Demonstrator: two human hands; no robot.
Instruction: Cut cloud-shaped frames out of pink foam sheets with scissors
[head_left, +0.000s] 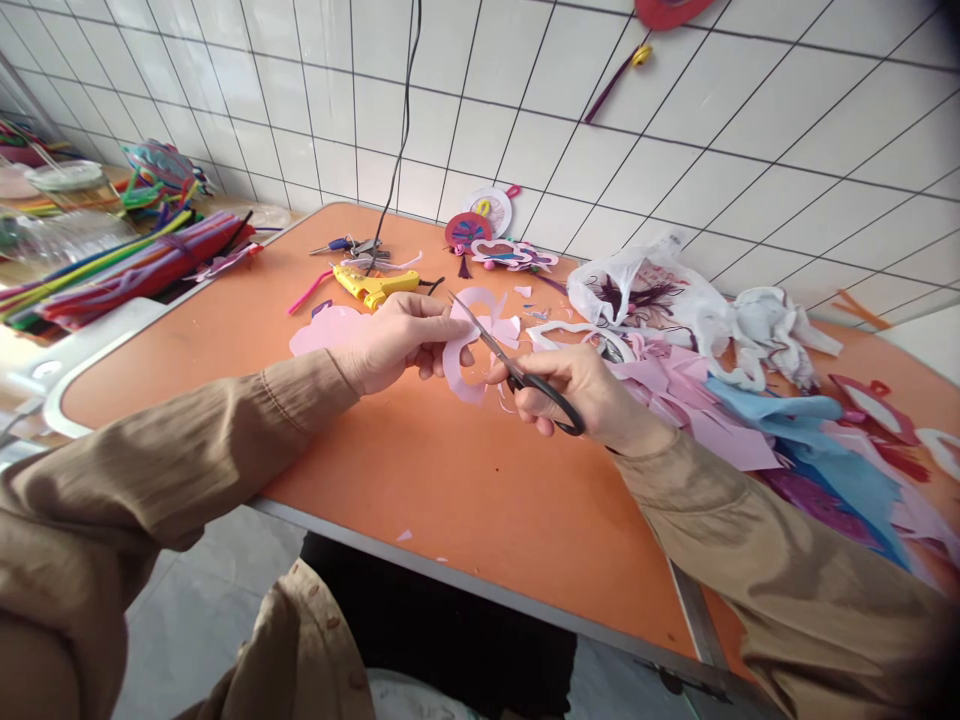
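Note:
My left hand [401,340] pinches a pink cut-out [466,372] with a curved, wavy outline, holding it above the table. In my right hand [574,392] is a pair of black-handled scissors [559,398], its blades lying across the pink cut-out and pointing up and left. Whether the blades are fully closed is hard to make out. A second pink scalloped piece [328,328] lies flat beside my left wrist. Small pink and white scraps [525,292] are scattered just past the scissors.
A yellow glue gun [375,287] with a black cord lies behind my left hand. Finished ornaments [480,222] rest near the tiled wall. To the right are a white plastic bag [637,285] and pink and blue sheets [780,405]. Pipe cleaners [142,265] are bundled at left.

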